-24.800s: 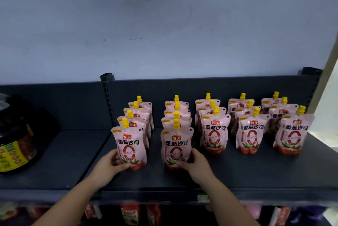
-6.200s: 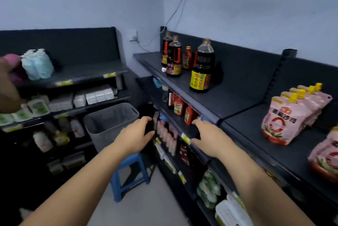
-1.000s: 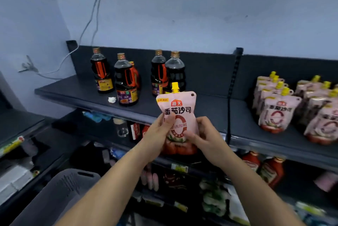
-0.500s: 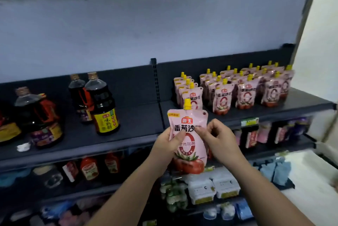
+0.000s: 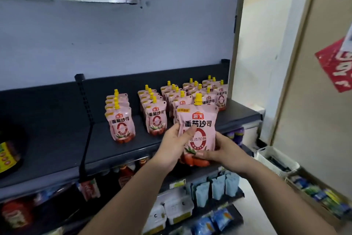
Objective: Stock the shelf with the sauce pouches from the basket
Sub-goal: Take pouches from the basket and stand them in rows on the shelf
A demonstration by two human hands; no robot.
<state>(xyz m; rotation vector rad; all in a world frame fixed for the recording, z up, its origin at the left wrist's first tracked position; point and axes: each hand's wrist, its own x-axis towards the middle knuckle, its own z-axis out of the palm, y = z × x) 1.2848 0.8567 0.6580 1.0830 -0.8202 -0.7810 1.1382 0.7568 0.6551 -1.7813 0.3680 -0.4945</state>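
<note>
Far out to the left of the left hand (image 5: 172,151), a dark glossy bottle (image 5: 8,151) stands at the frame edge on the matte grey metal shelf (image 5: 57,145). Nearer that hand, above and to its left, the stocked pouches (image 5: 122,126) stand upright in files running front to back, labels outward, probably so that each file reads as one facing. They are soft pink film packs with gusseted bases and hard yellow screw caps. The left hand grips the held pouch (image 5: 200,120) by its left edge, thumb laid across the printed front and fingers behind. This looks meant to keep the limp film from folding. The pouch stands upright between the two hands, just in front of the shelf edge and before the files to the right, not yet set down. The right hand (image 5: 224,152) curls under its lower right corner, bearing the sagging weight of sauce at the base. Down and to the right of that hand sits a white slotted bin (image 5: 276,160) holding goods.
</note>
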